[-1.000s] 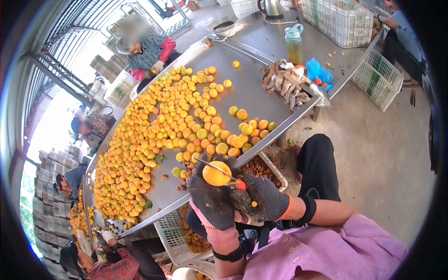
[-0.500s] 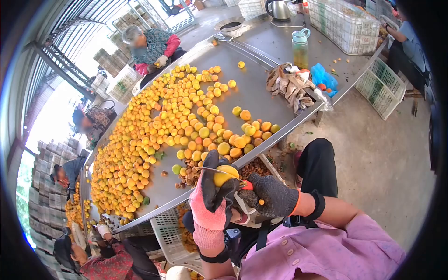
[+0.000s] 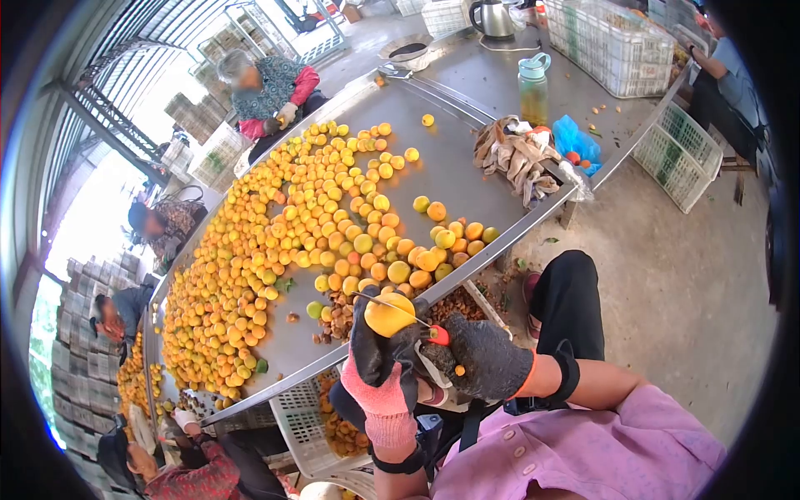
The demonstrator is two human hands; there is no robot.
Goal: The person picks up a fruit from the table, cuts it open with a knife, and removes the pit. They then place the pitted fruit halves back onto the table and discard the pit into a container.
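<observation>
My left hand point(image 3: 379, 358), in a pink and black glove, grips a yellow-orange fruit point(image 3: 389, 315) between thumb and fingers. My right hand point(image 3: 485, 357), in a dark glove, is closed on a knife with a red handle point(image 3: 437, 335). The thin blade reaches leftward along the upper side of the fruit. Both hands are close together at the near edge of the metal table point(image 3: 467, 177). Beyond them a large spread of similar fruit point(image 3: 250, 258) covers much of the tabletop. Small brown pieces point(image 3: 337, 321) lie near the fruit beside my left hand.
A water bottle point(image 3: 533, 90), crumpled cloths point(image 3: 512, 158) and a blue bag point(image 3: 575, 142) stand or lie at the table's right part. White crates are at the back right point(image 3: 612, 46) and below the table point(image 3: 308, 425). Several people sit around the table.
The fruit has turned in my left hand and moved slightly left. The blade now slants along its upper side rather than across its middle. My right hand has shifted slightly down.
</observation>
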